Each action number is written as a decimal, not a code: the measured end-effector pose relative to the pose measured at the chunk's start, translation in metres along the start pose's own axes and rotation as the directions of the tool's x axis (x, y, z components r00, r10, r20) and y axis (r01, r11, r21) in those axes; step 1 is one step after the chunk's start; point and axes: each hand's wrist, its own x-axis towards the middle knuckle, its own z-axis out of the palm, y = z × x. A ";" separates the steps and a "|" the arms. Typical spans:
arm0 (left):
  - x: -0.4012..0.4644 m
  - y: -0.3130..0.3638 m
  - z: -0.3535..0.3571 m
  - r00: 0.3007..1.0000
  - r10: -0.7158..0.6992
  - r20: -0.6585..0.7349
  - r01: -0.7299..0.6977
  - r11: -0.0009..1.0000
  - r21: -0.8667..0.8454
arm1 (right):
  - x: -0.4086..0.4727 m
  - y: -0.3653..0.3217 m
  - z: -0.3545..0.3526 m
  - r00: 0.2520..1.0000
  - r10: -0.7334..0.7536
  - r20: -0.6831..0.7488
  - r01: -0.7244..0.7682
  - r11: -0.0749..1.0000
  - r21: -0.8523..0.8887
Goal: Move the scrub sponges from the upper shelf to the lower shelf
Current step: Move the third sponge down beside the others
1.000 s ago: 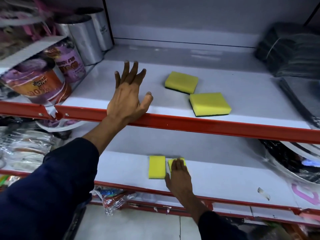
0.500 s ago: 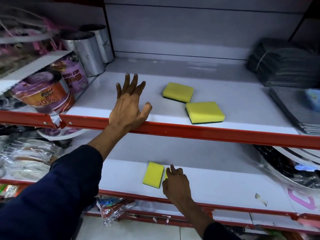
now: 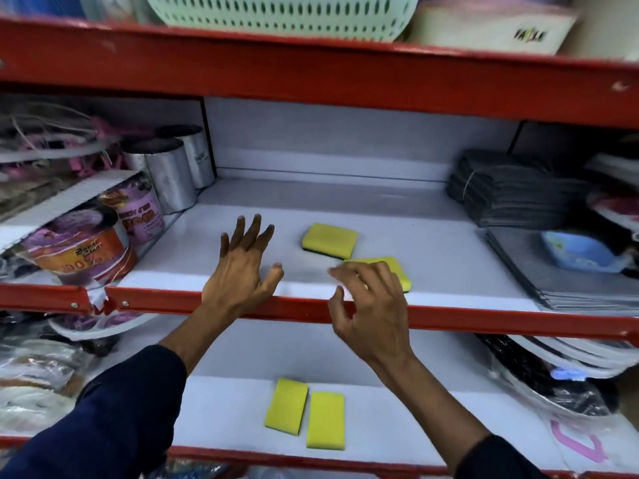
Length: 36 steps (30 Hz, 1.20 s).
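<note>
Two yellow scrub sponges lie on the white upper shelf (image 3: 432,250): a far sponge (image 3: 329,240) and a near sponge (image 3: 397,269) partly hidden behind my right hand (image 3: 371,312). That hand hovers at the shelf's red front edge, fingers spread and curled, holding nothing. My left hand (image 3: 242,271) rests open on the same edge, palm down. On the lower shelf (image 3: 224,409) two more yellow sponges lie side by side, a left sponge (image 3: 286,406) and a right sponge (image 3: 325,420).
Metal tins (image 3: 173,171) and purple-orange packets (image 3: 79,250) crowd the upper shelf's left side. Folded grey cloths (image 3: 511,188) and flat grey sheets (image 3: 570,271) fill its right side. Wrapped goods (image 3: 553,375) sit on the lower shelf's right. A green basket (image 3: 276,12) stands on the top shelf.
My right hand has let go of the sponge on the lower shelf and risen to the upper shelf's front edge, beside the near sponge. The view has tilted upward. My left hand has stayed put.
</note>
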 end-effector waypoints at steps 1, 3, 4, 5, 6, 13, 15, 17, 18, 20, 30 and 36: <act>0.000 0.000 0.000 1.000 0.001 -0.001 0.000 1.000 0.023 | 0.009 0.004 -0.001 0.998 0.063 0.027 -0.061 0.997 -0.045; 0.002 -0.001 -0.001 1.000 0.004 0.006 -0.005 0.996 0.088 | 0.025 0.015 0.002 0.968 0.213 0.134 -0.188 0.966 -0.179; 0.002 -0.001 -0.002 1.000 0.006 0.005 -0.007 0.993 0.117 | 0.032 0.020 0.005 0.935 0.292 0.199 -0.239 0.937 -0.253; 0.002 0.000 -0.001 1.000 0.006 0.000 -0.006 0.991 0.134 | 0.038 0.025 0.009 0.888 0.375 0.267 -0.284 0.903 -0.321; 0.002 0.003 -0.002 1.000 0.004 -0.013 -0.002 0.990 0.142 | 0.043 0.028 0.013 0.831 0.451 0.326 -0.321 0.867 -0.381; -0.002 0.036 0.010 0.997 0.074 0.001 -0.073 0.983 0.169 | 0.059 0.036 0.037 0.465 0.707 0.533 -0.365 0.702 -0.612; -0.001 0.040 0.015 0.998 0.061 0.021 -0.064 0.984 0.168 | 0.058 0.040 0.035 0.519 0.664 0.538 -0.367 0.741 -0.562; 0.000 0.040 0.019 0.999 0.042 0.033 -0.047 0.985 0.164 | 0.053 0.044 0.027 0.616 0.587 0.525 -0.360 0.803 -0.475; 0.000 0.039 0.019 0.999 0.031 0.034 -0.036 0.988 0.153 | 0.051 0.045 0.021 0.674 0.533 0.512 -0.349 0.840 -0.415; 0.001 0.039 0.019 0.999 0.020 0.033 -0.024 0.991 0.130 | 0.045 0.046 0.006 0.793 0.379 0.476 -0.267 0.920 -0.287; 0.000 0.040 0.020 0.999 0.017 0.042 -0.023 0.992 0.126 | -0.024 0.074 -0.051 0.775 -0.484 0.406 0.480 0.869 0.121; 0.000 0.042 0.020 0.999 0.005 0.036 -0.010 0.993 0.117 | -0.101 0.103 -0.017 0.590 -0.497 0.637 0.460 0.855 0.241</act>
